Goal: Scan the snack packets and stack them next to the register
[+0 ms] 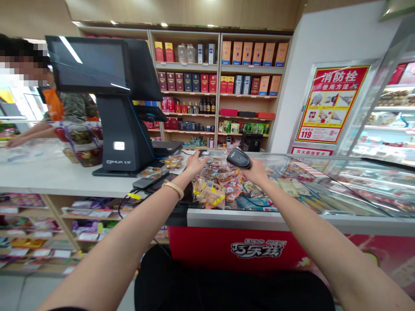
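Observation:
My right hand (256,172) is wrapped round the handle of a black barcode scanner (239,158), held above a heap of packaged snacks. My left hand (195,164) reaches over the heap's left side, thumb and fingers apart, with nothing visible in it. Beneath and between the hands lie several clear snack packets (220,169) with brown contents. Nearer to me is a pale tan packet (210,192) with yellow marks. Orange packets (232,190) are partly hidden under the others. All of these rest on the glass top of a red freezer (207,246).
A black checkout terminal (123,129) stands on the white counter (65,175) at left, beside tied jars (84,140). A co-worker in an orange vest (53,103) leans over the counter. Boxed shelves (188,82) line the back wall. A cable runs over the freezer's glass.

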`<state>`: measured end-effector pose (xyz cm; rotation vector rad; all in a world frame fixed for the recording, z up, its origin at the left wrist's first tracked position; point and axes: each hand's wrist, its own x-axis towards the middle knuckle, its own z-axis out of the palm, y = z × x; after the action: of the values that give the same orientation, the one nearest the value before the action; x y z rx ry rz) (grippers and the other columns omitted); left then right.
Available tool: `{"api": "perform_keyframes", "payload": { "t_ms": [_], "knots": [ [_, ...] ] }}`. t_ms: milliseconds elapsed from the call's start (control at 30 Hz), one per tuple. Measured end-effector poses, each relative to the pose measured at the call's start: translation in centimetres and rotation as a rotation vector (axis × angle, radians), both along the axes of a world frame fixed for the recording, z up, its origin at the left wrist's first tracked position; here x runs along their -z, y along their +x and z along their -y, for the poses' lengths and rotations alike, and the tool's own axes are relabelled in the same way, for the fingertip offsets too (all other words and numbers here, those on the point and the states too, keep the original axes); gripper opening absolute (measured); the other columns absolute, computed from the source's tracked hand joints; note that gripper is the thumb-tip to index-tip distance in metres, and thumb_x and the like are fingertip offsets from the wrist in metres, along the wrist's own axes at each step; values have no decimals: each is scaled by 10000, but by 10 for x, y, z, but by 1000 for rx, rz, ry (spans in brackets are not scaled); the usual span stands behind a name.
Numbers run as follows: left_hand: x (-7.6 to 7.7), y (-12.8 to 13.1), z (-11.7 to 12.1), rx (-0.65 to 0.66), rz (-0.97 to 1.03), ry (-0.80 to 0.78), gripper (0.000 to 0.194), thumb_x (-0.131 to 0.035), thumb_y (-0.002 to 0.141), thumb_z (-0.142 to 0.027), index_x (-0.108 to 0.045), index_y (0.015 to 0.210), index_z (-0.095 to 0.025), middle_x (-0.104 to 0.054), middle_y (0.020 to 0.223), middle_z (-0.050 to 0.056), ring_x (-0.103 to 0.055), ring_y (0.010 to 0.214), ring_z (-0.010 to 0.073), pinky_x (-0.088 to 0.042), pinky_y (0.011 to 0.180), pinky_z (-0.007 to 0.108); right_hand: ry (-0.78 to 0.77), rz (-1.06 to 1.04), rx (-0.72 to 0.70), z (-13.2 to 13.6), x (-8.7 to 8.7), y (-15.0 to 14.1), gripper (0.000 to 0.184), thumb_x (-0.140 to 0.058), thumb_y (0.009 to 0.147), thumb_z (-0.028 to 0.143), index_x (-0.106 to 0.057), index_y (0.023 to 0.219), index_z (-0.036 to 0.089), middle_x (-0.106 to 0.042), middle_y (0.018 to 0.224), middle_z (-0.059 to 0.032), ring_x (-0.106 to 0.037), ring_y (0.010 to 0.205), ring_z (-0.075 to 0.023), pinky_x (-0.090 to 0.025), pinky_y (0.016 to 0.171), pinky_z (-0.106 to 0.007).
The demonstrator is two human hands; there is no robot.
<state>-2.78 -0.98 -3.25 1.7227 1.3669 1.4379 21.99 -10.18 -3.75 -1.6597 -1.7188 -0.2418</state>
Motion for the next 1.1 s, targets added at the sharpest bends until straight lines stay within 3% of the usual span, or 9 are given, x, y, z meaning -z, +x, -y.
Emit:
{"api": "perform_keyframes", "payload": {
  "t_ms": [167, 233, 300, 400, 500, 633, 800, 967, 1100],
  "knots": [
    [-1, -60, 6, -255, -155, 38, 703, -811, 582, -438, -598, 1207, -196, -485, 1395, 200, -306, 1380, 431, -221, 1127, 519, 2, 13, 12, -1, 9, 6, 293, -635, 779, 349, -706, 1039, 235, -744, 1012, -72, -671, 1001, -307, -484, 827, -378],
    [4, -92, 6, -500, -419, -39, 726, -761, 634, -507, -563, 1255, -187, -466, 1400, 229, -379, 1327, 436, -292, 1076, 542, 5, 17, 6, -2, 13, 8, 278, -633, 775, 324, -708, 1027, 234, -745, 1003, -68, -674, 993, -297, -482, 835, -369],
    [12, -123, 4, -648, -568, -146, 807, -736, 637, -587, -526, 1277, -142, -485, 1355, 286, -418, 1283, 472, -342, 1005, 588, 8, 19, -3, -4, 17, 8, 273, -631, 772, 303, -709, 1026, 240, -746, 997, -61, -675, 988, -287, -481, 842, -359],
    [24, -160, 0, -707, -598, -278, 918, -735, 557, -695, -533, 1227, -100, -495, 1307, 351, -422, 1247, 547, -367, 909, 661, 10, 22, -14, -6, 21, 7, 292, -640, 758, 284, -708, 1039, 245, -745, 998, -61, -675, 988, -291, -482, 838, -360],
    [32, -180, -7, -670, -573, -375, 910, -756, 471, -717, -578, 1152, -141, -544, 1262, 331, -481, 1189, 557, -354, 885, 706, 10, 28, -22, -7, 23, 5, 309, -653, 741, 277, -707, 1043, 242, -745, 987, -64, -673, 984, -299, -486, 821, -360],
    [35, -186, -11, -558, -556, -379, 755, -753, 532, -645, -605, 1068, -135, -585, 1186, 334, -511, 1147, 550, -353, 866, 727, 18, 28, -21, -7, 24, 4, 293, -657, 740, 291, -709, 1024, 242, -747, 962, -61, -678, 960, -289, -487, 814, -354],
    [30, -175, 0, -553, -555, -256, 671, -765, 606, -484, -542, 1099, -88, -531, 1244, 294, -447, 1243, 467, -424, 929, 593, 45, 13, -28, -7, 25, 6, 286, -658, 741, 297, -716, 1015, 240, -745, 962, -74, -681, 955, -303, -487, 813, -374],
    [23, -157, 10, -518, -527, 87, 693, -729, 659, -305, -464, 1283, -164, -412, 1352, 190, -525, 1200, 385, -448, 997, 481, 80, -8, -37, -6, 21, 5, 260, -664, 734, 287, -718, 981, 225, -746, 944, -70, -683, 947, -293, -489, 825, -376],
    [11, -133, 12, -406, -515, 379, 810, -737, 648, -281, -410, 1381, -169, -381, 1347, 150, -469, 1266, 319, -419, 1071, 403, 86, -26, -59, -3, 10, -4, 223, -674, 722, 273, -725, 930, 211, -750, 914, -77, -688, 935, -319, -498, 805, -396]
  ]
}}
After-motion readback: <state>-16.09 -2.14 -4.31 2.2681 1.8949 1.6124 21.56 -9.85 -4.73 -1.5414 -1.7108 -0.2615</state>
